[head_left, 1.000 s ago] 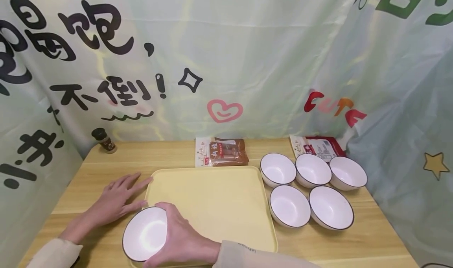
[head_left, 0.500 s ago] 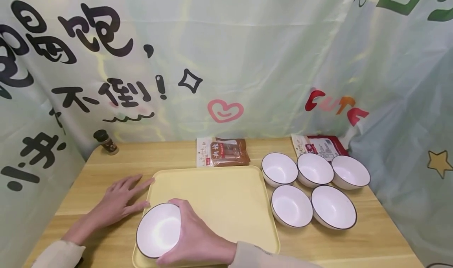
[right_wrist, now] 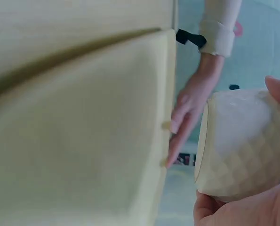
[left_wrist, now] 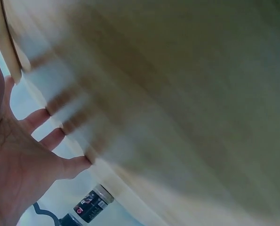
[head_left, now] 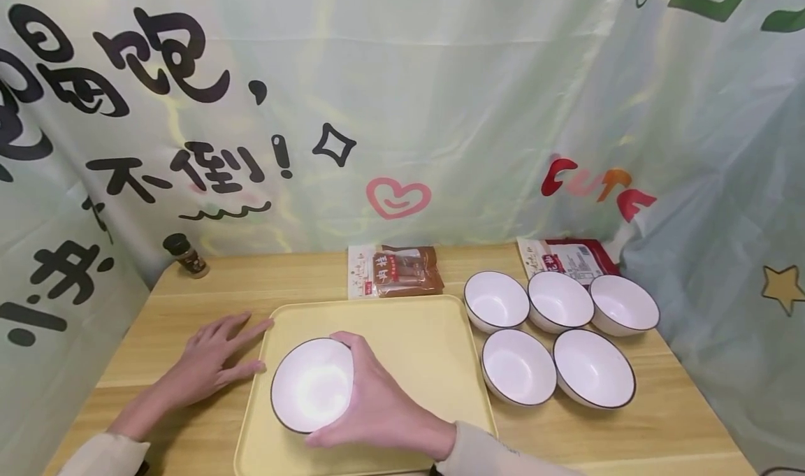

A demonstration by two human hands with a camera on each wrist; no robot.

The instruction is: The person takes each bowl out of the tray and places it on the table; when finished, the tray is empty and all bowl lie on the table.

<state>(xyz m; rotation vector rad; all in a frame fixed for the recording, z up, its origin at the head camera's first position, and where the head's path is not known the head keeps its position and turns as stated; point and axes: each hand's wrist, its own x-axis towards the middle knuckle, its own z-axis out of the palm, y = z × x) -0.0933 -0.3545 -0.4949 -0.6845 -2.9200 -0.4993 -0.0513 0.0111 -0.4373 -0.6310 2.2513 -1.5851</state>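
My right hand point(head_left: 383, 406) grips a white bowl point(head_left: 311, 385) with a thin dark rim, thumb and fingers around its side. The bowl is over the left part of a yellow tray point(head_left: 402, 364). In the right wrist view the same bowl point(right_wrist: 243, 150) shows a diamond-patterned outside, and a gap separates it from the tray point(right_wrist: 107, 141). My left hand point(head_left: 204, 361) lies on the table left of the tray, fingers spread. Its index finger and thumb touch the tray's left edge. In the left wrist view the fingers of the left hand point(left_wrist: 22, 165) are extended.
Several white bowls point(head_left: 518, 368) stand in two rows right of the tray. Behind it lie a brown-and-white packet point(head_left: 396, 270) and, farther right, a red-and-white packet point(head_left: 569, 259). A dark-capped spice jar point(head_left: 186, 256) stands back left. A printed curtain point(head_left: 440, 112) encloses the table.
My right hand has carried the bowl rightward and away from me, from the tray's front left edge to above its surface. The left hand has stayed at the tray's edge.
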